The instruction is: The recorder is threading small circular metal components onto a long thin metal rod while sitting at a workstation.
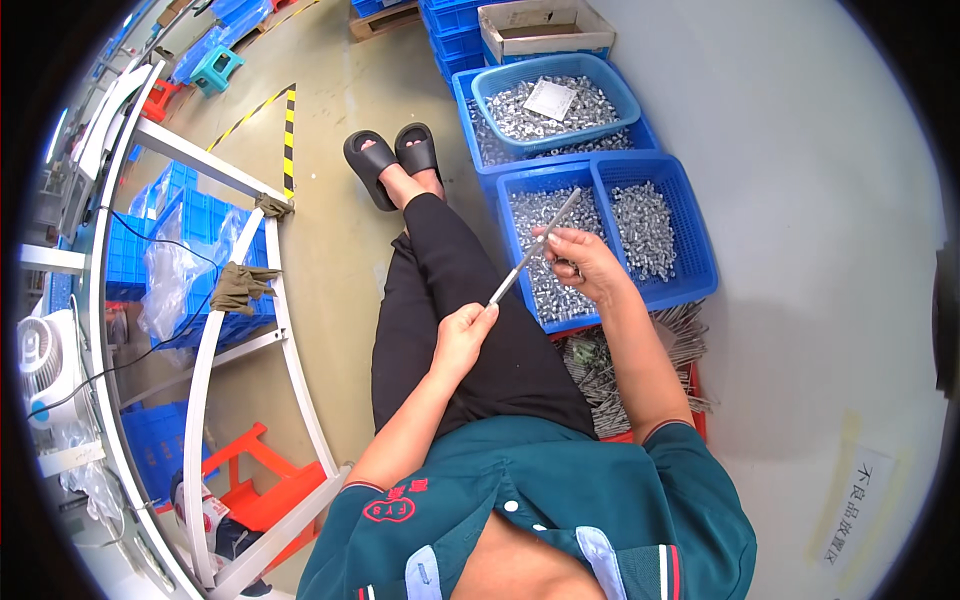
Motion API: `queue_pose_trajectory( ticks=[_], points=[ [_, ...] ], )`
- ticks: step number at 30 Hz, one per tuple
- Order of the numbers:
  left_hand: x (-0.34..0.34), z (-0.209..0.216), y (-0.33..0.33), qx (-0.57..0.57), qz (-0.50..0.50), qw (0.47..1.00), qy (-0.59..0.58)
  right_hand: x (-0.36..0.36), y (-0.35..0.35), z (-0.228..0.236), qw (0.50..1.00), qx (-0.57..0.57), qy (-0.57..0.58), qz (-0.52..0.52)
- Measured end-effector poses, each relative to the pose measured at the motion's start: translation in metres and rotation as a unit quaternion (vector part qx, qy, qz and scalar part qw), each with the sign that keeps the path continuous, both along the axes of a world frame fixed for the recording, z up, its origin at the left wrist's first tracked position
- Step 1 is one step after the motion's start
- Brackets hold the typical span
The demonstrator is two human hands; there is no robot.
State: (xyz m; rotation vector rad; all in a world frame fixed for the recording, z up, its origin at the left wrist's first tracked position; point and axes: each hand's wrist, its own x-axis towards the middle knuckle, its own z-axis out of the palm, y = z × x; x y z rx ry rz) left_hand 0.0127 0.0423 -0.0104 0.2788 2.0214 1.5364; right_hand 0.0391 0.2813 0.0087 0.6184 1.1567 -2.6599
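A thin metal rod [535, 248] slants up to the right above my lap. My left hand [462, 335] pinches its lower end. My right hand [585, 262] grips the rod near its middle, fingers closed around it and perhaps a small metal piece I cannot make out. Right behind that hand sits a blue two-compartment bin [700, 262] filled with several small silvery metal parts. I am seated, black trousers and black sandals [392, 160] stretched out on the floor.
Farther back stands a blue basket [620, 95] of metal parts on stacked blue crates. A red tray [697, 395] with a bundle of metal rods lies by my right elbow. A white metal rack [280, 300] with blue crates stands left, a fan [45, 365] on it.
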Motion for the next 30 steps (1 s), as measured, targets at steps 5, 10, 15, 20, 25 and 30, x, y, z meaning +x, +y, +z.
queue_pose_trajectory(
  ticks=[5, 10, 15, 20, 25, 30],
  points=[
    [-0.002, -0.001, -0.001, 0.044, 0.0, 0.999, -0.003, 0.006, 0.021, -0.037, 0.977, -0.201, 0.025, -0.072],
    [0.006, -0.008, -0.022, -0.009, -0.013, 1.0, -0.015, -0.001, 0.031, -0.039, 0.936, -0.314, 0.075, -0.138],
    [0.016, -0.011, -0.036, -0.018, -0.024, 1.0, -0.005, -0.008, 0.036, -0.03, 0.917, -0.345, 0.077, -0.184],
    [0.014, -0.005, -0.035, -0.054, -0.028, 0.998, 0.01, -0.006, 0.032, -0.032, 0.922, -0.336, 0.088, -0.174],
    [0.012, -0.011, -0.037, -0.058, -0.023, 0.997, 0.033, -0.004, 0.026, -0.028, 0.922, -0.335, 0.097, -0.167],
    [0.012, -0.013, -0.036, -0.05, -0.019, 0.998, 0.031, -0.006, 0.02, -0.025, 0.909, -0.361, 0.1, -0.181]
  ],
)
